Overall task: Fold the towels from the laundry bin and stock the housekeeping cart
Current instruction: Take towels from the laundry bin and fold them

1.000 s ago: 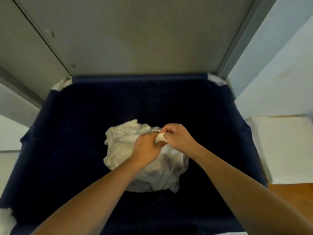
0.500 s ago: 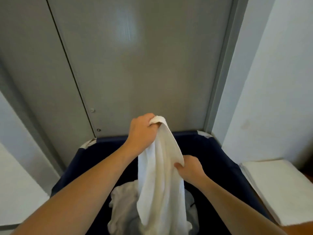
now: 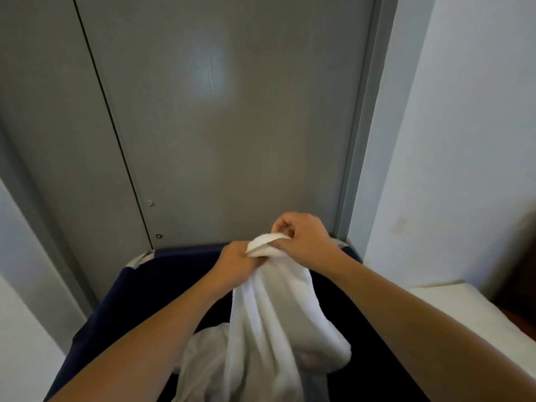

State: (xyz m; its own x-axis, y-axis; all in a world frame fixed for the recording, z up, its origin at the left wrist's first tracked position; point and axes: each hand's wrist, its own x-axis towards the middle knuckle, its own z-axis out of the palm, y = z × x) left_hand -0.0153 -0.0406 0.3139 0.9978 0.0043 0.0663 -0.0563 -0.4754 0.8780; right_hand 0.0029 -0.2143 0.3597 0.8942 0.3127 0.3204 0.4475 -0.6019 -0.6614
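Towel held up over bin.
Left hand (image 3: 235, 264) and right hand (image 3: 304, 237) both pinch towel (image 3: 269, 320) top edge; rest hangs into navy bin (image 3: 116, 309).

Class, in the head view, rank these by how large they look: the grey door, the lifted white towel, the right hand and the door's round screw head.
1. grey door
2. white towel, though nearness to the camera enlarges it
3. right hand
4. screw head
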